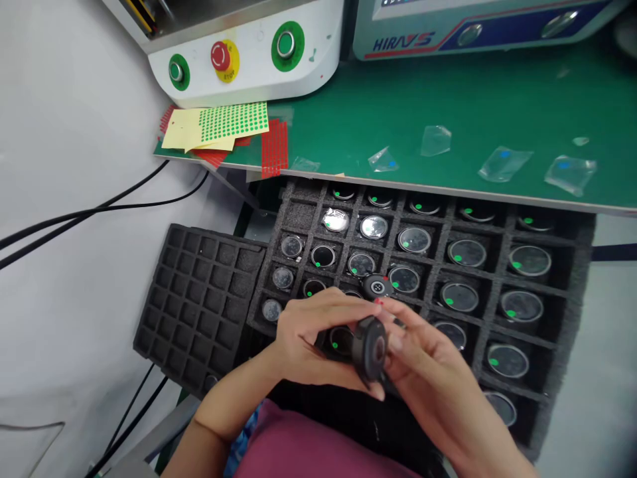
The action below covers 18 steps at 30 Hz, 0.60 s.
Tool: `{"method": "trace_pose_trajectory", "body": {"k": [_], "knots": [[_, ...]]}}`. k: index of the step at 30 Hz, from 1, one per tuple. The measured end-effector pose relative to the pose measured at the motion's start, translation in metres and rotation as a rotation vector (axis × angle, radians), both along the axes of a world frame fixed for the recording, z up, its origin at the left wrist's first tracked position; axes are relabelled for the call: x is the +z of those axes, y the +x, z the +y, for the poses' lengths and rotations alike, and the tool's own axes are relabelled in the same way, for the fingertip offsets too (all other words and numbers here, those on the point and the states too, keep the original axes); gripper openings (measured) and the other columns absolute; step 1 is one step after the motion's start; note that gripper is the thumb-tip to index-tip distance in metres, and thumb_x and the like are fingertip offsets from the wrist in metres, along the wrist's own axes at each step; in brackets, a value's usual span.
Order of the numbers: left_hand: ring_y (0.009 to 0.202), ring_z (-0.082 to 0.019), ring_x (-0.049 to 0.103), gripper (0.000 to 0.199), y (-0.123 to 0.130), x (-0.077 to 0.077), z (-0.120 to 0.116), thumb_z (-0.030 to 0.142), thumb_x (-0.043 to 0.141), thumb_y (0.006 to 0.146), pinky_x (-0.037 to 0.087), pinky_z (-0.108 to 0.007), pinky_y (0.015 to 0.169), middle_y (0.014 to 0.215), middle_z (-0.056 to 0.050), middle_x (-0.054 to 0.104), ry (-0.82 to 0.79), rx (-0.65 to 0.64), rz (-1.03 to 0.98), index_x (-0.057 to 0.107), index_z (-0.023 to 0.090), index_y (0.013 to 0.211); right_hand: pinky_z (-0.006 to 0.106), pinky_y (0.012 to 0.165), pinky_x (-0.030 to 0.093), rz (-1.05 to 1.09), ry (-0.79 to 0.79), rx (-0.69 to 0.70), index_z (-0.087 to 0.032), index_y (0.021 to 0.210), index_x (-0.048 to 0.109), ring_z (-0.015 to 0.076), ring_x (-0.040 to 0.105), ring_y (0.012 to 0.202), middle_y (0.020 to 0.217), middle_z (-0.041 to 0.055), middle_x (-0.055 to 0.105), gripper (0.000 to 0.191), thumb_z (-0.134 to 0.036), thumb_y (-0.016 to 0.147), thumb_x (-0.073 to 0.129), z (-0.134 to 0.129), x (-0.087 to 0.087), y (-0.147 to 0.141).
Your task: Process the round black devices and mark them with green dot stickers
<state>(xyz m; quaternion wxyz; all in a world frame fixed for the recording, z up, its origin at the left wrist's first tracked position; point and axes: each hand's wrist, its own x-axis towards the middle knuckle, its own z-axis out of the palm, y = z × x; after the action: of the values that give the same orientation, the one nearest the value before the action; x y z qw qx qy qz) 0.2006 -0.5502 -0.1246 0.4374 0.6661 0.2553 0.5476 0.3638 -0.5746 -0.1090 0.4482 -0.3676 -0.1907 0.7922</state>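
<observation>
- The left hand [318, 338] is curved around a round black device [371, 350], gripping it between the fingers above and below.
- The right hand [432, 365] has its thumb and fingertips drawn close together at the device's side; whether they pinch the device or something small on it cannot be told.
- The device is between the two hands, above the large foam tray [567, 318], tilted, its round face turned toward the right hand.
- A small red mark [379, 302] shows at the fingertips.
- A second black device [377, 286], with a ring of small contacts and a red dot at its edge, lies just beyond the fingertips, over the tray.
- Round glassy pieces [466, 253] sit in the tray's compartments, many bearing a plain green dot.
- A smaller foam tray [194, 305] is to the left.
- On the green table [348, 119] lie a cream sheet [233, 123] with rows of green dots, red strips [275, 147], and clear film pieces [505, 164], some marked with blue dots.
- The yellow ring [229, 72] around the red button [220, 56] reads "STOP"; two green buttons [286, 44] flank it.
- The grey machine [478, 30] carries a brand that looks like "HIRNVS", its middle letters stylised.
</observation>
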Motion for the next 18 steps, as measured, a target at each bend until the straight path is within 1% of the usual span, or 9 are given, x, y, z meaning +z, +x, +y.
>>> {"method": "trace_pose_trajectory", "body": {"k": [2, 3, 5, 6, 8, 10, 13, 18], "knots": [[0.105, -0.019, 0.064, 0.073, -0.002, 0.001, -0.002, 0.029, 0.088, 0.063, 0.048, -0.031, 0.097, 0.106, -0.012, 0.070, -0.170, -0.058, -0.120, 0.062, 0.016, 0.131, 0.018, 0.071, 0.056, -0.271, 0.178, -0.108, -0.024, 0.093, 0.067, 0.0095, 0.068, 0.073, 0.086, 0.0011, 0.070, 0.005, -0.025, 0.088, 0.067, -0.003, -0.002, 0.001], [0.111, -0.021, 0.062, 0.072, -0.003, 0.003, -0.004, 0.028, 0.088, 0.064, 0.046, -0.034, 0.101, 0.106, -0.011, 0.070, -0.246, -0.099, -0.167, 0.063, 0.018, 0.130, 0.016, 0.075, 0.056, -0.428, 0.276, -0.169, -0.023, 0.087, 0.067, 0.0091, 0.069, 0.080, 0.090, 0.0001, 0.070, 0.002, -0.023, 0.089, 0.066, -0.004, -0.003, 0.002], [0.123, -0.026, 0.056, 0.072, -0.003, 0.006, -0.006, 0.020, 0.086, 0.065, 0.044, -0.043, 0.106, 0.110, -0.011, 0.069, -0.338, -0.180, -0.221, 0.061, 0.020, 0.133, 0.013, 0.080, 0.054, -0.690, 0.442, -0.241, -0.023, 0.083, 0.067, 0.0069, 0.068, 0.088, 0.094, -0.0020, 0.070, 0.007, -0.019, 0.088, 0.066, -0.007, -0.003, 0.004], [0.126, -0.028, 0.055, 0.074, -0.003, 0.008, -0.008, 0.016, 0.085, 0.065, 0.044, -0.045, 0.107, 0.112, -0.011, 0.068, -0.350, -0.206, -0.227, 0.060, 0.021, 0.134, 0.012, 0.082, 0.053, -0.780, 0.505, -0.252, -0.023, 0.085, 0.067, 0.0060, 0.067, 0.091, 0.095, -0.0027, 0.069, 0.008, -0.016, 0.088, 0.065, -0.007, -0.003, 0.005], [0.123, -0.030, 0.057, 0.077, -0.002, 0.011, -0.010, 0.013, 0.086, 0.063, 0.046, -0.047, 0.105, 0.113, -0.013, 0.067, -0.315, -0.211, -0.202, 0.058, 0.019, 0.135, 0.012, 0.084, 0.052, -0.885, 0.607, -0.247, -0.023, 0.088, 0.066, 0.0051, 0.065, 0.092, 0.095, -0.0027, 0.068, 0.010, -0.013, 0.088, 0.065, -0.009, -0.001, 0.006], [0.116, -0.029, 0.061, 0.077, 0.000, 0.012, -0.011, 0.014, 0.086, 0.063, 0.048, -0.048, 0.104, 0.113, -0.014, 0.067, -0.256, -0.176, -0.144, 0.059, 0.017, 0.134, 0.015, 0.081, 0.053, -0.942, 0.676, -0.243, -0.023, 0.090, 0.065, 0.0058, 0.064, 0.089, 0.093, -0.0024, 0.066, 0.012, -0.010, 0.087, 0.065, -0.009, 0.003, 0.006], [0.108, -0.026, 0.065, 0.072, 0.001, 0.014, -0.011, 0.018, 0.085, 0.065, 0.049, -0.044, 0.104, 0.110, -0.013, 0.069, -0.185, -0.115, -0.055, 0.058, 0.015, 0.132, 0.019, 0.074, 0.051, -1.000, 0.738, -0.246, -0.022, 0.091, 0.063, 0.0071, 0.061, 0.083, 0.090, -0.0017, 0.063, 0.014, -0.008, 0.086, 0.065, -0.010, 0.007, 0.005], [0.111, -0.026, 0.065, 0.072, 0.005, 0.019, -0.015, 0.015, 0.085, 0.064, 0.051, -0.037, 0.103, 0.111, -0.016, 0.068, -0.111, -0.075, -0.002, 0.057, 0.009, 0.130, 0.025, 0.073, 0.047, -1.114, 0.800, -0.284, -0.022, 0.094, 0.062, 0.0075, 0.059, 0.085, 0.092, -0.0020, 0.062, 0.018, -0.007, 0.086, 0.066, -0.013, 0.013, 0.003]]}}
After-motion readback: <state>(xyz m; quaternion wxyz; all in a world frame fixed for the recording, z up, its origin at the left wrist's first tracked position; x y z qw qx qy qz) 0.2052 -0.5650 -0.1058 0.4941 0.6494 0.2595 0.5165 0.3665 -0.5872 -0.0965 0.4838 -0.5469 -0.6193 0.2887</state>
